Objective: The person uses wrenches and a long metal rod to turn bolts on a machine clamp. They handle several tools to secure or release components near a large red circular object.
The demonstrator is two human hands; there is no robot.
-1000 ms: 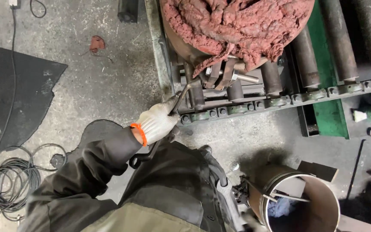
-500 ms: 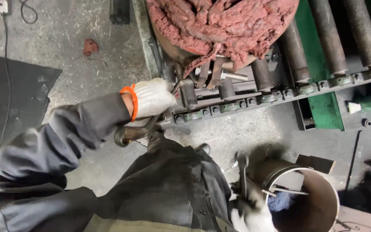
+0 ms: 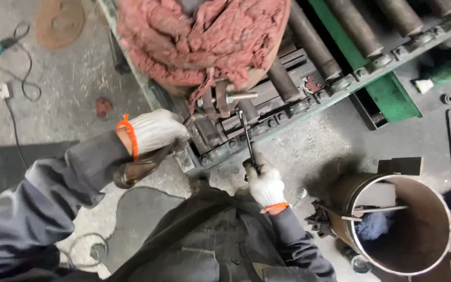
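Head view: the right hand [image 3: 265,184] has come up, gripping a thin rod [image 3: 247,137] toward twelve o'clock; the left hand [image 3: 155,131], at nine o'clock, is clutching a dark tool [image 3: 138,169] beside the clamp [image 3: 220,102].

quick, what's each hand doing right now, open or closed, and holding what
Left hand: closed on a rusty metal part by the roller frame.
Right hand: closed on a thin dark rod that points up to the clamp.
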